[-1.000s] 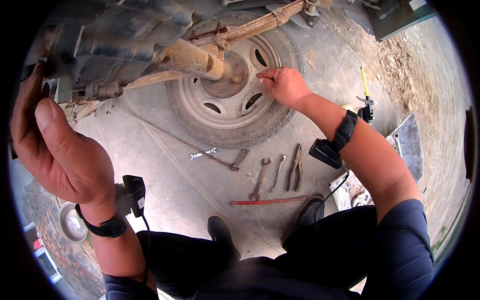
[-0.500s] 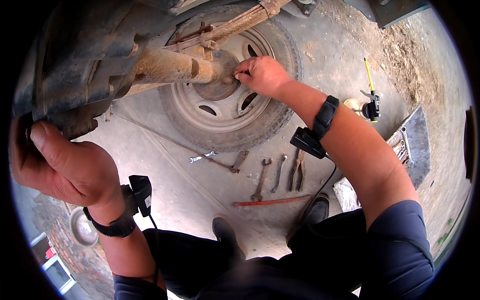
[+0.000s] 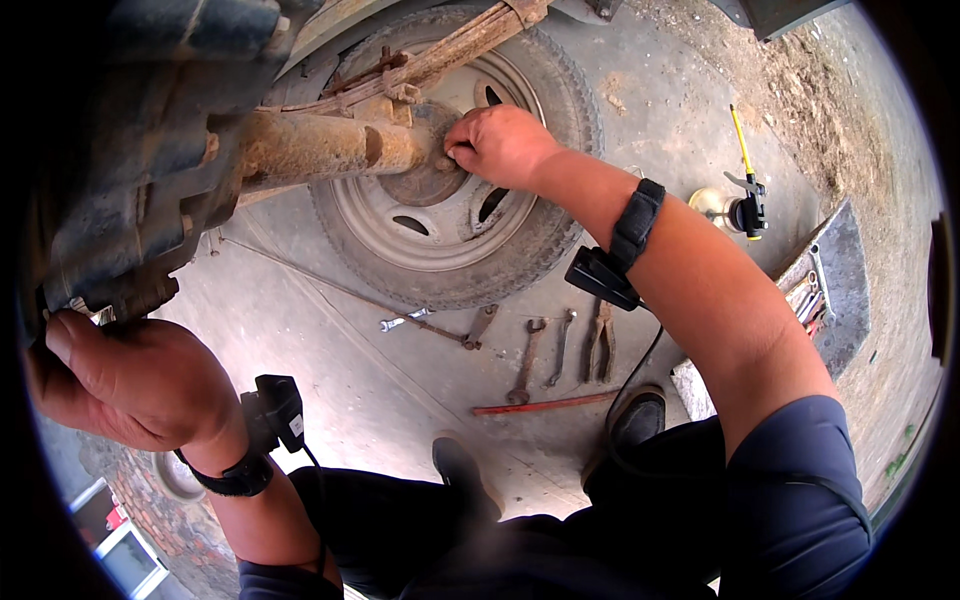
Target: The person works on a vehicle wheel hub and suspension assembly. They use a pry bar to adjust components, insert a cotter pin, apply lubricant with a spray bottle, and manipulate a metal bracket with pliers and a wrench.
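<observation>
My left hand point(image 3: 130, 390) is curled against the dark underbody point(image 3: 120, 200) at the left; its fingertips are partly hidden, and what it holds is unclear. My right hand point(image 3: 500, 148) has fingers pinched at the rusty hub point(image 3: 420, 185) of a wheel point(image 3: 450, 255), on or beside a small fitting that the fingertips mostly hide. A rusty axle tube point(image 3: 310, 145) runs into that hub from the left, beneath a leaf spring point(image 3: 465, 40).
On the concrete lie wrenches point(image 3: 527, 355), pliers point(image 3: 603, 350), a red bar point(image 3: 540, 405) and a long rod point(image 3: 320, 280). A grease gun point(image 3: 752, 205) and metal tool tray point(image 3: 840, 300) are at right. A round basin point(image 3: 180, 480) sits at lower left.
My left hand has moved down and its fingers have curled in. My right hand has moved leftward and up, from the rim face onto the hub. The underbody fills more of the left.
</observation>
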The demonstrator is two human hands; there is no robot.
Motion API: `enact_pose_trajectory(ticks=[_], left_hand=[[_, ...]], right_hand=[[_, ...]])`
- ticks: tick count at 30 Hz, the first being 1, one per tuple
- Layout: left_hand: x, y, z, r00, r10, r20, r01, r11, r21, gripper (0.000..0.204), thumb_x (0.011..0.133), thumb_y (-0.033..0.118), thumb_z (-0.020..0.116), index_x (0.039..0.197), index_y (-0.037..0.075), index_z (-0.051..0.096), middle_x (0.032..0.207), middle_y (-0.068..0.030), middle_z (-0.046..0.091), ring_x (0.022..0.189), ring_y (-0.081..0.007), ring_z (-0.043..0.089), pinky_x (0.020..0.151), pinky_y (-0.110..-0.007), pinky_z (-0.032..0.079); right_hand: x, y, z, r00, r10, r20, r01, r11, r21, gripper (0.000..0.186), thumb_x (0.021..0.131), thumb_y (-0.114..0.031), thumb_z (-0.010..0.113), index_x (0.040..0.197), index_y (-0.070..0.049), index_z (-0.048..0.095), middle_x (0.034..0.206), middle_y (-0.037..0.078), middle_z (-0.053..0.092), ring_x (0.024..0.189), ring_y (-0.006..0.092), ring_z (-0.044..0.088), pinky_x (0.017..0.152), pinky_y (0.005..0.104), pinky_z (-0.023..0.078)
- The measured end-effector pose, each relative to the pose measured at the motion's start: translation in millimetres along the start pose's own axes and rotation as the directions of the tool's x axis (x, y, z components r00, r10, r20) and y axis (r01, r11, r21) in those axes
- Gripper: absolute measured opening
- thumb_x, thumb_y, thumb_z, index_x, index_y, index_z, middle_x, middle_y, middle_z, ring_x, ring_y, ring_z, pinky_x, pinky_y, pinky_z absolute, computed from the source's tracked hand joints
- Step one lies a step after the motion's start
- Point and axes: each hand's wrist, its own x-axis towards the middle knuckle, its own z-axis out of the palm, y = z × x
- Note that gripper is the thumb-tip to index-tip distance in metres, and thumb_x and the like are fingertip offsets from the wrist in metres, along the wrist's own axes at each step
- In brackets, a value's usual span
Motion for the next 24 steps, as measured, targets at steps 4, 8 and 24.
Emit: enact_pose_trajectory(ticks=[4, 8, 24], left_hand=[[0, -1, -3, 1.000, -0.010, -0.013, 0.010, 1.000, -0.001, 0.037, 0.106, 0.026, 0.055, 0.122, -0.006, 0.046, 0.115, -0.0144, 0.046, 0.102, -0.0212, 0.045, 0.094, -0.034, 0.039], [-2, -1, 1, 0.999, 0.006, -0.041, -0.007, 1.000, -0.010, 0.037, 0.106, 0.025, 0.055, 0.123, -0.006, 0.046, 0.114, -0.0142, 0.046, 0.102, -0.0209, 0.045, 0.094, -0.034, 0.039], [-1, 0, 7, 0.996, 0.037, -0.083, -0.039, 0.999, -0.014, 0.036, 0.106, 0.025, 0.055, 0.121, -0.007, 0.048, 0.113, -0.0138, 0.048, 0.101, -0.0211, 0.046, 0.093, -0.034, 0.038]], right_hand=[[1, -4, -9, 0.998, -0.045, 0.048, 0.049, 0.994, -0.099, 0.020, 0.090, -0.021, 0.063, 0.102, -0.010, 0.074, 0.102, 0.011, 0.073, 0.096, 0.0348, 0.068, 0.086, 0.0426, 0.055], [4, -2, -14, 0.997, -0.065, 0.041, 0.069, 0.992, -0.104, 0.019, 0.089, -0.021, 0.062, 0.100, -0.011, 0.074, 0.101, 0.012, 0.073, 0.094, 0.0349, 0.068, 0.085, 0.0429, 0.055], [7, -7, -12, 0.995, -0.095, 0.043, 0.100, 0.985, -0.138, 0.017, 0.087, -0.018, 0.061, 0.094, -0.009, 0.073, 0.092, 0.013, 0.072, 0.089, 0.0359, 0.068, 0.082, 0.0447, 0.055]])
